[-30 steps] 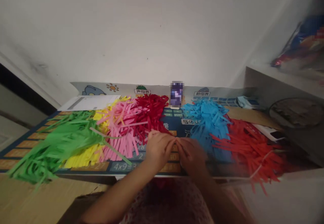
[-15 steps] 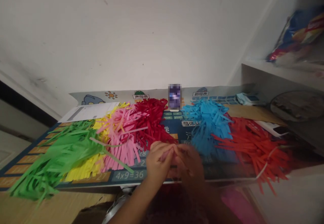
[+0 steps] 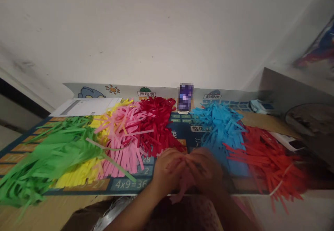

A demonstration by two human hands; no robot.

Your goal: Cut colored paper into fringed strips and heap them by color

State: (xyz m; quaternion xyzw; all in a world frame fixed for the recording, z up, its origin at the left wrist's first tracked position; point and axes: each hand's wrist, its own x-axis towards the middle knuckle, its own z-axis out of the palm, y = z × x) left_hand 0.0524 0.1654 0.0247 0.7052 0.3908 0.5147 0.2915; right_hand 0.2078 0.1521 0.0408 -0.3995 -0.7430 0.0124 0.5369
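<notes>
1. nearest: left hand (image 3: 167,166) and right hand (image 3: 205,165) at the near edge of the mat, pressed together, fingers curled and meeting in the middle.
2. between them, a small bunch of pink strips (image 3: 184,186), pinched and hanging down past that edge; exact finger hold lost in motion blur.
3. under the hands, a printed times-table mat (image 3: 130,184) in blue and orange.
4. on the mat, left of the hands: green fringe (image 3: 49,158), yellow fringe (image 3: 78,172), pink fringe (image 3: 122,144) and dark red fringe (image 3: 156,123), overlapping one another.
5. right of the hands: blue fringe (image 3: 221,133) and orange-red fringe (image 3: 273,165), side by side.
6. progress as far as visible: six fringed bunches lying in place, the pink strips in hand joined to none of them; anything further impossible to tell.
7. farthest: a white paper sheet (image 3: 86,106), a blurred upright object (image 3: 185,97), then a white wall (image 3: 156,32).
</notes>
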